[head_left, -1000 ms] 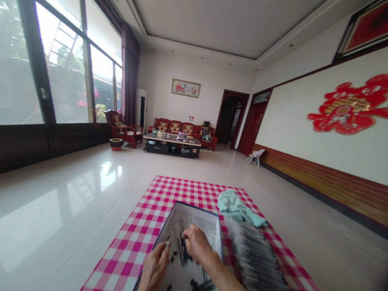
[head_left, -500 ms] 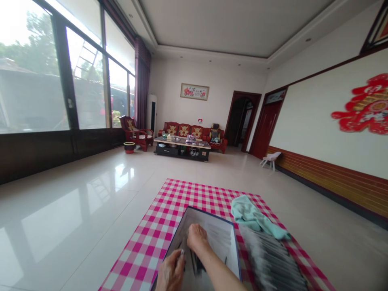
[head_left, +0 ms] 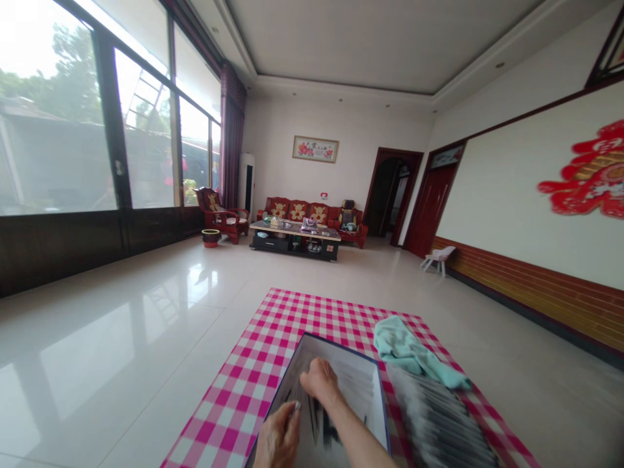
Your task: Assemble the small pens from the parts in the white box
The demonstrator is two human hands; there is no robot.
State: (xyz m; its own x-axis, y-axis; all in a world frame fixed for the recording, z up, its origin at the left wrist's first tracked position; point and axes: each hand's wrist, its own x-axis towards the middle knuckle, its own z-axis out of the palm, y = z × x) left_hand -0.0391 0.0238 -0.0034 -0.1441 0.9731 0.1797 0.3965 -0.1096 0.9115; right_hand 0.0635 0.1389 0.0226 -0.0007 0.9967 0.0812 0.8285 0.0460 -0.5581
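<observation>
A shallow dark-rimmed tray [head_left: 377, 406] lies on a pink-and-white checked cloth [head_left: 273, 351] at the bottom of the view. Small dark pieces [head_left: 324, 426] lie scattered on its pale inner surface. My right hand [head_left: 319, 383] rests inside the tray over the pieces, knuckles up and fingers curled under; what they hold is hidden. My left hand [head_left: 277, 439] sits at the tray's near left edge with fingers bent and a thumbnail showing. It appears to pinch something too small to name.
A blurred grey ribbed board [head_left: 439, 422] lies right of the tray, with a mint green towel [head_left: 409, 351] at its far end. Glossy floor tiles [head_left: 121, 338] surround the cloth. A coffee table [head_left: 295, 237], red sofa [head_left: 312, 213] and small white stool [head_left: 436, 259] stand far off.
The camera has swung, so everything sits further right in view. My right hand has crept a little farther into the tray. My left hand stays at the near edge.
</observation>
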